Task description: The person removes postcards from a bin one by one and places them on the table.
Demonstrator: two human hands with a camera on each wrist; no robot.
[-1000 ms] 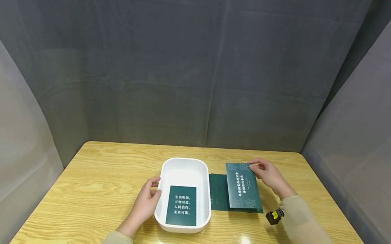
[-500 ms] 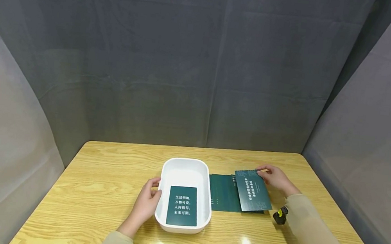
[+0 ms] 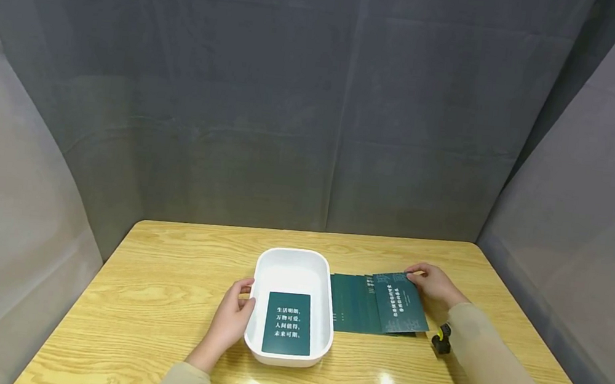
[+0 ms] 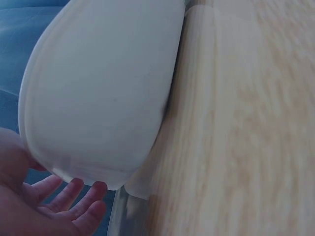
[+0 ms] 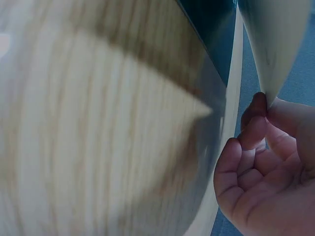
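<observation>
Left hand: left hand (image 3: 228, 326) lay against the left outer wall of the white tub (image 3: 256, 341); fingers (image 4: 78, 196) relaxed and nearly straight, thumb up at the rim, nothing pinched.
Right hand: right hand (image 3: 434, 286) sat at the far right corner of the top card (image 3: 400, 302); fingers (image 5: 251, 142) curled, pinching the card's edge against the thumb.
Top card: dark green with pale print, lying askew over the right end of the card stack (image 3: 355, 303), near edge toward the person.
Card stack: several dark green cards fanned flat on the table (image 3: 165, 283), just beside the tub's right wall; whether they touched it could not be told.
Tub: white, oblong with rounded corners, standing on the table in front of the person, between the two hands.
Card in tub: one dark green card (image 3: 288, 323) with white characters lay flat on the tub floor, toward the near end.
Wrist unit: small black and yellow device (image 3: 441, 339) at the right wrist, resting near the stack's near right corner.
Surroundings: pale wood table, gray cloth backdrop (image 3: 316, 106) on three sides.
Right wrist view: heavily blurred; only card edge and fingers legible.
</observation>
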